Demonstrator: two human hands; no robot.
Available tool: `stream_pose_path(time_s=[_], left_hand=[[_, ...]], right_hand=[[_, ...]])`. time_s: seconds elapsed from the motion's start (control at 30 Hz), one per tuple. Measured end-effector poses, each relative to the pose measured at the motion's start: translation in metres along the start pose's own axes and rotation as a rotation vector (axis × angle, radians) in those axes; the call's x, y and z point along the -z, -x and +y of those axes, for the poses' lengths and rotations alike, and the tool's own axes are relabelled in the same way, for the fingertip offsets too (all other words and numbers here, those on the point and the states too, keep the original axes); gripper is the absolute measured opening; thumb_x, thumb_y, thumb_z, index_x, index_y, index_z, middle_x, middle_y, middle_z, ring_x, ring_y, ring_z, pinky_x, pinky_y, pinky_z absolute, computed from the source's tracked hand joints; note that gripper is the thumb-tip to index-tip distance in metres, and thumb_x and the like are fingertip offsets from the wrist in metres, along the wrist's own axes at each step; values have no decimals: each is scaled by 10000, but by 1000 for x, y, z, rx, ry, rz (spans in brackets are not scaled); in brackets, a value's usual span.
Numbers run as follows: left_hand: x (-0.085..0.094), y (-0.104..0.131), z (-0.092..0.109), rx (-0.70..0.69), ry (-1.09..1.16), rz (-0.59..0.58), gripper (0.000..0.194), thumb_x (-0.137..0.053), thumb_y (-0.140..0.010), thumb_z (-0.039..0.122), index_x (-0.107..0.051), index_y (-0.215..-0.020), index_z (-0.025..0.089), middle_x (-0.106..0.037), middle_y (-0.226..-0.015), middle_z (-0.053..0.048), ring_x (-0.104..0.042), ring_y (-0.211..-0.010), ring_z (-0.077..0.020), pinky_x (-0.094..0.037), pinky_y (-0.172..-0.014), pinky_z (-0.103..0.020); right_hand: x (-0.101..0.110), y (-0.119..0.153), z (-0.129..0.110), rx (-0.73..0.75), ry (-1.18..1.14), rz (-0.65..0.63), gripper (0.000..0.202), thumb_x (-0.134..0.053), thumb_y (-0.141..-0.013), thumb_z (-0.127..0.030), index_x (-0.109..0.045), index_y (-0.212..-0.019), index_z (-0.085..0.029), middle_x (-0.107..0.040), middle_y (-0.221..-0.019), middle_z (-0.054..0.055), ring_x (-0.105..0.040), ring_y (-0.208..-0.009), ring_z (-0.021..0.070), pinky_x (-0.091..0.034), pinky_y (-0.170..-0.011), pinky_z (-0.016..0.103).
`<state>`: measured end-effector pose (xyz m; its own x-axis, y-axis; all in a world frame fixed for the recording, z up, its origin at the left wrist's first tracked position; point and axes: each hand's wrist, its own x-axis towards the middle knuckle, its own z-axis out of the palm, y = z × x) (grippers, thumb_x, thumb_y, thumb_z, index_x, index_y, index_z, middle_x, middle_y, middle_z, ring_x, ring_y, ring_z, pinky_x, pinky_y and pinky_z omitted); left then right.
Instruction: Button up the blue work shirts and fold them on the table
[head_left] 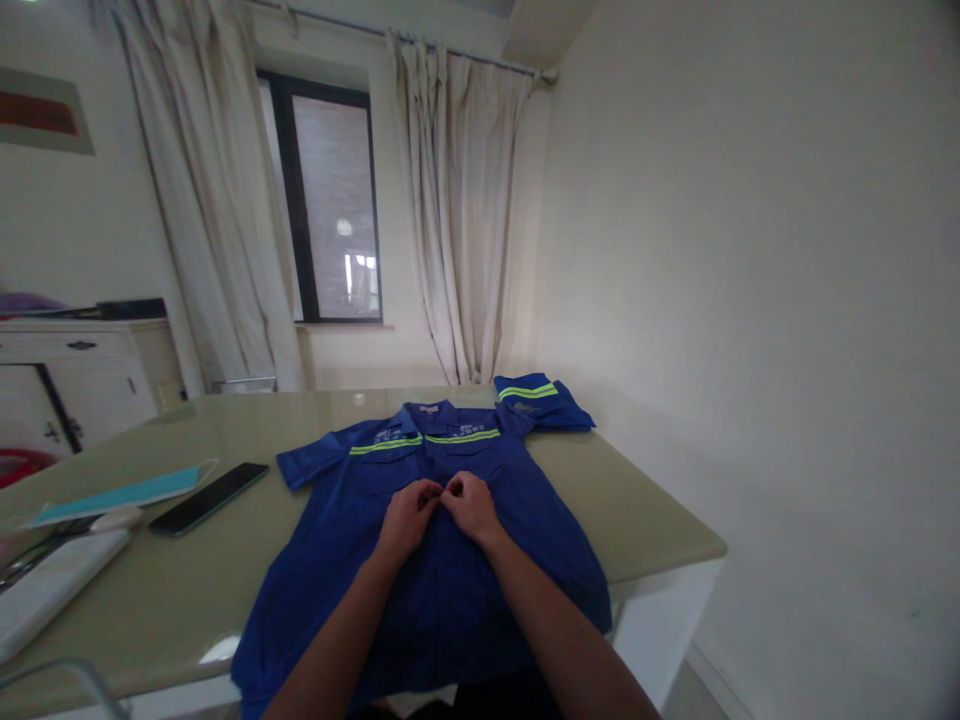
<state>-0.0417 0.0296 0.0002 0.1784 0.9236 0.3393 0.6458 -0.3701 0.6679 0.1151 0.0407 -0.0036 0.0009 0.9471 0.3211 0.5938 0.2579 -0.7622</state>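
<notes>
A blue short-sleeved work shirt (pixel 330 560) with yellow-green reflective stripes lies face up on the table, its collar pointing away from me. Along the front placket, below the chest stripe, my left hand (pixel 411 512) pinches the fabric. Fingertip to fingertip with it, my right hand (pixel 469 502) grips the other side of the placket. Any button between the fingers is too small and covered to make out. Part of the lower shirt is hidden under my forearms.
A folded blue garment (pixel 562 408) with the same stripes sits at the table's far right corner. On the left lie a dark phone (pixel 210 498), a light-blue face mask (pixel 124 494) and a white case-like object (pixel 56 590). A wall rises beyond the table's right side.
</notes>
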Motion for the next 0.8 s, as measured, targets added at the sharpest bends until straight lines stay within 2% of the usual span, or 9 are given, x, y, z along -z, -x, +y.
stream_pose_path(time_s=[0.13,0.27,0.4,0.63,0.8], left_hand=[[-2,3,6,-15,-99,-6,215,-598,-876,133,-721,-1021,233,-727,-1005,-37,-658,-957,-198,-449,-857,-283],[-2,5,10,-1,-165,-5,202,-570,-915,147,-700,-1040,237,-713,-1038,-42,-652,-1001,-202,-440,-886,-288],[-2,5,10,10,-191,-9,167,-527,-950,181,-677,-1011,222,-703,-1018,-46,-655,-959,-194,-443,-847,-281],[-3,4,5,-3,-184,-40,165,-507,-940,136,-651,-957,215,-697,-991,-36,-648,-941,-173,-432,-824,-261],[-1,4,4,34,-161,-30,149,-525,-947,165,-664,-962,217,-718,-993,-33,-658,-941,-175,-433,-808,-264]], right_hand=[[1,1,-1,-24,21,15,23,-665,-746,-179,-683,-748,-194,-699,-779,13,-604,-717,153,-380,-642,244],[1,0,-2,-26,23,28,18,-672,-758,-196,-687,-748,-197,-711,-788,20,-619,-732,158,-386,-644,244],[1,0,0,22,9,27,20,-673,-767,-203,-690,-772,-195,-713,-803,20,-631,-747,156,-410,-673,239],[1,2,-2,48,62,-12,21,-677,-766,-213,-691,-774,-200,-720,-815,18,-641,-755,157,-411,-674,234],[2,3,-3,74,98,-32,61,-658,-819,-237,-713,-815,-211,-729,-872,24,-648,-788,158,-416,-694,235]])
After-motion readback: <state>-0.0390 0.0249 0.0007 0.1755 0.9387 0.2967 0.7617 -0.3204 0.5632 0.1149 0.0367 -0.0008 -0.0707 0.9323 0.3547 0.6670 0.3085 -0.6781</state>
